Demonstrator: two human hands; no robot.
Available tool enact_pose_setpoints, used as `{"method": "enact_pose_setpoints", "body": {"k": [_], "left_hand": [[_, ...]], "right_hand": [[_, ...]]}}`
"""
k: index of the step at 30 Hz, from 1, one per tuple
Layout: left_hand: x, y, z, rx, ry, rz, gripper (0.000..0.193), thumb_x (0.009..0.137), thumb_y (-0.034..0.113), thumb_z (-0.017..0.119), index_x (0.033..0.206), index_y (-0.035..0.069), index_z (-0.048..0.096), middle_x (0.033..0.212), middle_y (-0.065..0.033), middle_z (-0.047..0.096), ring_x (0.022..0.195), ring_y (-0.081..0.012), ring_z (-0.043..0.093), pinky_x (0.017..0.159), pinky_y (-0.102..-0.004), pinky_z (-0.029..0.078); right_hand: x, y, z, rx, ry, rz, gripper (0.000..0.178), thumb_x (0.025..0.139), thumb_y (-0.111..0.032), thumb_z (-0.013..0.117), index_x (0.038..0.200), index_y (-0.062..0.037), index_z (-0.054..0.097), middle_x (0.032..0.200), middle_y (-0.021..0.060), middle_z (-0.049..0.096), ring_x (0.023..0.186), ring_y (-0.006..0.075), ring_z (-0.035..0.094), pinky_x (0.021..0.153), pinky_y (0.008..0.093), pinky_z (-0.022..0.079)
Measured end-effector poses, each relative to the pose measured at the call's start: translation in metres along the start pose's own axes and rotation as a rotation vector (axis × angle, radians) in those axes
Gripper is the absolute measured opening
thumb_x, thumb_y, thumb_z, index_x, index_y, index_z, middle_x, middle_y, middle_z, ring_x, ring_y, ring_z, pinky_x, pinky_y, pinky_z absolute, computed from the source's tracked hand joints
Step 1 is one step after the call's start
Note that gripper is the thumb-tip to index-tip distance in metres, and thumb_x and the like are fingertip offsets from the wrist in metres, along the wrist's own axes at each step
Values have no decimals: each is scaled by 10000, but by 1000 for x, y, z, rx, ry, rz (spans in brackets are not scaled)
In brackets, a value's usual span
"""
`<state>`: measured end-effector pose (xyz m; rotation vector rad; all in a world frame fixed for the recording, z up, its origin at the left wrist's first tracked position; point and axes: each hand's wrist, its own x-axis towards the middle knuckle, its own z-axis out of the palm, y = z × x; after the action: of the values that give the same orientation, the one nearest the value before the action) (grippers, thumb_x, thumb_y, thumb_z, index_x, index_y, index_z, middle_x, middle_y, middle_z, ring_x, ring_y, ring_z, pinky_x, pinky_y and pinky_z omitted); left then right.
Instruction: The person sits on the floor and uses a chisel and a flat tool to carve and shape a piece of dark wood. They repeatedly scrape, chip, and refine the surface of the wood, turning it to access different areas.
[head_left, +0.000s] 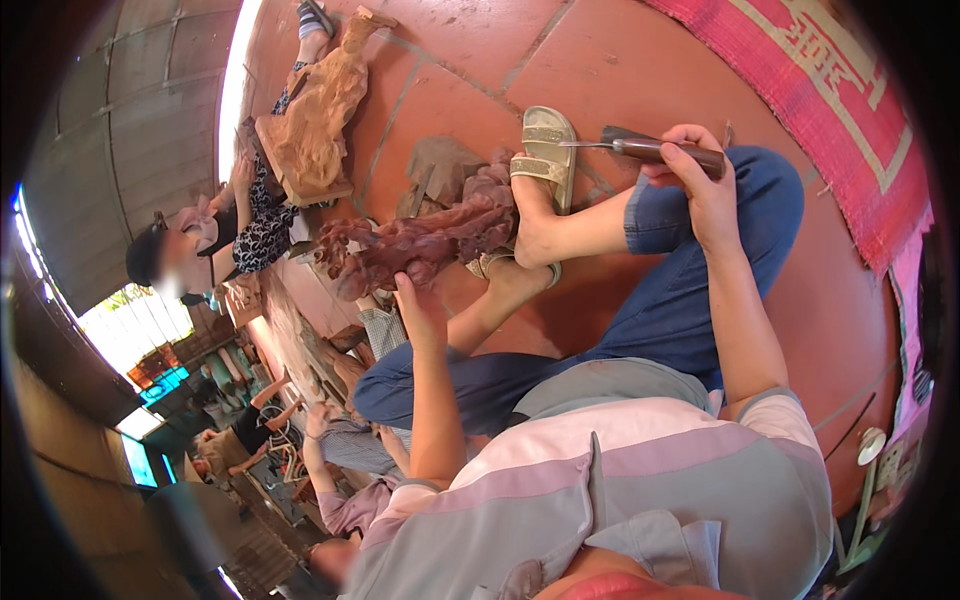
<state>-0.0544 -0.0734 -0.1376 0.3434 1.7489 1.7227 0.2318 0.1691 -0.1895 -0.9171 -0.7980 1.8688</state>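
One brown-handled metal tool [645, 147] is gripped by the right hand [703, 178]; the red-brown wood carving [440, 238], left of the tan sandal [548, 125], is touched by the left hand [421, 312], grasp unclear. Cutting seems readied; tool contact is needed.

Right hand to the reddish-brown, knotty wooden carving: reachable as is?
Probably yes. The right hand holds a slim metal-bladed tool with a dark brown handle, blade pointing left. In this view the beige-sandalled right foot lies between it and the carving, but looks low enough to pass over.
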Motion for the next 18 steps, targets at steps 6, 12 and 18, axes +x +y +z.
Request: {"method": "enact_pose_setpoints", "body": {"k": [6, 12, 18], "left_hand": [[-21, -39, 1, 97, -1, -71, 655, 926, 290, 543, 1442, 96, 191, 1431, -72, 309, 1298, -201, 340, 1029, -347, 339], [-35, -77, 4, 227, -10, -129, 686, 902, 109, 572, 1462, 103, 176, 1452, -101, 283, 1271, -212, 382, 983, -335, 390], [-20, -86, -5, -235, 78, -291, 486, 854, 27, 552, 1298, 131, 383, 1288, -79, 449, 1149, -255, 495, 949, -401, 427]], "right_hand": [[5, 3, -4, 27, -1, -8, 197, 877, -143, 614, 1001, -6, 545, 862, 103, 644, 723, 167, 666, 618, 237, 520], [1, 3, 0, -1, -21, -65, 181, 895, -120, 572, 1013, 8, 523, 873, 125, 641, 725, 194, 669, 620, 251, 530], [-5, 3, 8, -49, -50, -107, 177, 898, -123, 568, 1018, -3, 520, 880, 128, 636, 736, 197, 669, 630, 259, 539]]}}
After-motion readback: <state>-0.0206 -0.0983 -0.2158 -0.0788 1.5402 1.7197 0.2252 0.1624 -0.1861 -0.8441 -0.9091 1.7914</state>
